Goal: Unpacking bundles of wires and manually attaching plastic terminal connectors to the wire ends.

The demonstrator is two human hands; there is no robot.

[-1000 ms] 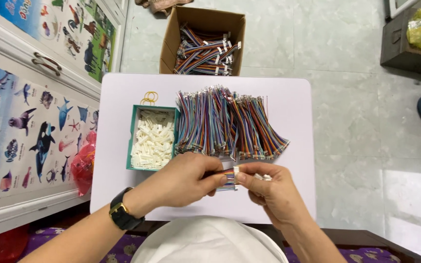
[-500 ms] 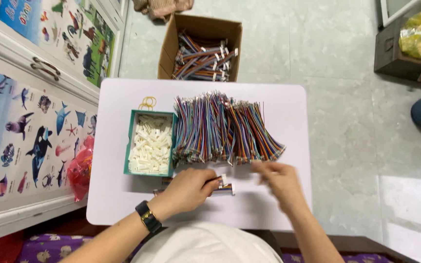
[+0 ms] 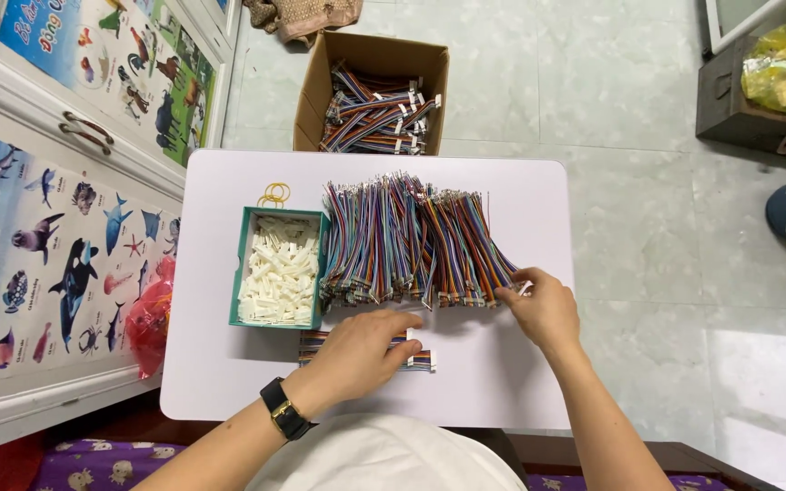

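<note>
My left hand (image 3: 361, 350) lies palm down on a short rainbow ribbon cable (image 3: 418, 361) with a white connector, flat on the white table (image 3: 220, 382). My right hand (image 3: 540, 306) is at the right end of the big pile of multicoloured ribbon cables (image 3: 411, 241), its fingertips pinching one cable's end there. A green box of small white connectors (image 3: 277, 271) stands left of the pile.
A cardboard box of finished cables (image 3: 375, 114) sits on the tiled floor beyond the table. Yellow rubber bands (image 3: 275, 193) lie near the green box. White cabinet doors with animal posters (image 3: 56, 227) run along the left. A dark crate with a yellow bag (image 3: 770, 86) is at far right.
Both hands held one cable together at the front; the left hand has since laid it flat on the table, and the right hand has moved right and up to the pile's end.
</note>
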